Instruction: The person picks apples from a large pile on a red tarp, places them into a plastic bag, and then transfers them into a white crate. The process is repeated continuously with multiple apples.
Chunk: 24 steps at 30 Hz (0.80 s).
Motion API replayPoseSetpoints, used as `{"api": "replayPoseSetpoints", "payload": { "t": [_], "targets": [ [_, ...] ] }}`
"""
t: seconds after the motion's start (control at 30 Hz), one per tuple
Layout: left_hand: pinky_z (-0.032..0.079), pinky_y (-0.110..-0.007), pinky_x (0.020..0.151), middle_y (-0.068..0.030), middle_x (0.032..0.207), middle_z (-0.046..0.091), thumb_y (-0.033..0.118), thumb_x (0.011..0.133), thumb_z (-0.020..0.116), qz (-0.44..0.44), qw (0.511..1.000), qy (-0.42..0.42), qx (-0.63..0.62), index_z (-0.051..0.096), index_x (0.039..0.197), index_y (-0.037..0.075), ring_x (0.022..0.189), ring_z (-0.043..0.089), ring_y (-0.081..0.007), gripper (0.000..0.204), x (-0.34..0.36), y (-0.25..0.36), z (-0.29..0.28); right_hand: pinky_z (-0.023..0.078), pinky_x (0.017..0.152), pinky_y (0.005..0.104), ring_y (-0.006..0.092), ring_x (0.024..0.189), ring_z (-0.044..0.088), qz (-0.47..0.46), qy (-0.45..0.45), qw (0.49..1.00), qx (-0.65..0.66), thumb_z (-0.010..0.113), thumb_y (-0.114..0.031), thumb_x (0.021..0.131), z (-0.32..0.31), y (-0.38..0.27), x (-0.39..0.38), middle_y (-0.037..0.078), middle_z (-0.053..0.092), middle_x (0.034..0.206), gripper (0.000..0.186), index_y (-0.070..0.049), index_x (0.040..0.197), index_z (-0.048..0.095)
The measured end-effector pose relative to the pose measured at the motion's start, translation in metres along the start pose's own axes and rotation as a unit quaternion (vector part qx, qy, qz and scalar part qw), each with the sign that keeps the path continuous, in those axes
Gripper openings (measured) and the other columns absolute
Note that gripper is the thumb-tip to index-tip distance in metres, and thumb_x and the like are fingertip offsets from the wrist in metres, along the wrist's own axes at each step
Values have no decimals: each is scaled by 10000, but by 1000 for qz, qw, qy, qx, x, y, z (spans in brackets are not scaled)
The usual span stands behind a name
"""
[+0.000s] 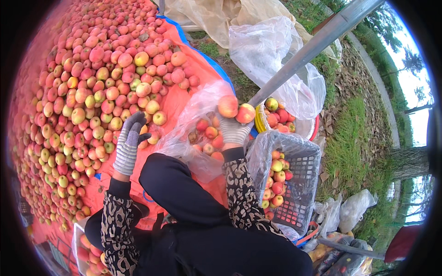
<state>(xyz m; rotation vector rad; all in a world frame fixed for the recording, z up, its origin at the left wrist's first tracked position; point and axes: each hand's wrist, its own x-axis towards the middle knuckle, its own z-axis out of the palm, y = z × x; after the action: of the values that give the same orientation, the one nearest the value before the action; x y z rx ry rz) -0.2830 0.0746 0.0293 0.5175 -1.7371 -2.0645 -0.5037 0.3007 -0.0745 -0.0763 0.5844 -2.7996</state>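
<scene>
My left hand [128,146], in a striped grey glove, hangs at the near edge of a big heap of red and yellow apples [96,99]. Its fingers are stretched out and apart, with nothing seen in them. In front of me, my right hand [234,131], gloved alike, holds two apples, a red one [228,106] and a red-yellow one [246,113]. Below and left of it, a clear plastic bag [177,146] lies spread with several apples [211,133] in it. Parts of the right fingers are hidden behind the apples.
A plastic-lined grey crate [301,184] with apples stands at my right. Beyond it is a yellow-rimmed bucket [261,120] of apples, partly under clear plastic sheeting [294,87]. A metal pole [317,43] slants across. A white crate [79,239] of apples sits at lower left.
</scene>
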Motion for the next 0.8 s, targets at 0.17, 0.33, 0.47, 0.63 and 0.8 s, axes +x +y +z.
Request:
{"api": "replayPoseSetpoints", "payload": {
  "t": [0.17, 0.33, 0.47, 0.63, 0.8],
  "targets": [
    [511, -341, 827, -94, 1259, 505, 267, 952, 471, -51, 998, 37, -29, 438, 1311, 49, 1151, 521, -222, 422, -12, -60, -43, 312, 1042, 433, 256, 1166, 428, -127, 236, 959, 91, 520, -572, 804, -77, -111, 80, 77, 489, 1245, 625, -101, 1213, 473],
    [510, -350, 798, -111, 1238, 515, 294, 938, 496, -116, 987, 99, -42, 439, 1290, 46, 1115, 539, -235, 435, -33, -80, -82, 346, 1030, 441, 273, 1157, 441, -165, 467, 859, 126, 584, -558, 782, -97, -133, 111, 84, 493, 1244, 643, -90, 1209, 478],
    [508, -352, 779, -109, 1222, 527, 300, 934, 507, -129, 982, 128, -46, 443, 1282, 44, 1074, 558, -239, 437, -26, -91, -78, 374, 1020, 448, 287, 1151, 451, -203, 512, 823, 139, 636, -547, 764, -102, -152, 114, 89, 496, 1244, 661, -81, 1207, 482],
    [507, -339, 781, -115, 1205, 541, 293, 932, 517, -114, 983, 129, -55, 441, 1283, 37, 1067, 565, -235, 441, -13, -93, -73, 444, 937, 429, 280, 1081, 513, -208, 345, 912, 82, 627, -446, 826, -90, -136, 91, 130, 513, 1231, 603, -66, 1260, 455],
    [509, -302, 795, -96, 1147, 563, 234, 928, 522, -81, 994, 44, -63, 454, 1280, 19, 1000, 599, -209, 418, 14, -75, -24, 518, 838, 381, 273, 989, 560, 6, 189, 981, -35, 624, -316, 868, -22, -62, 11, 147, 553, 1122, 467, -18, 1195, 477]
  ]
}}
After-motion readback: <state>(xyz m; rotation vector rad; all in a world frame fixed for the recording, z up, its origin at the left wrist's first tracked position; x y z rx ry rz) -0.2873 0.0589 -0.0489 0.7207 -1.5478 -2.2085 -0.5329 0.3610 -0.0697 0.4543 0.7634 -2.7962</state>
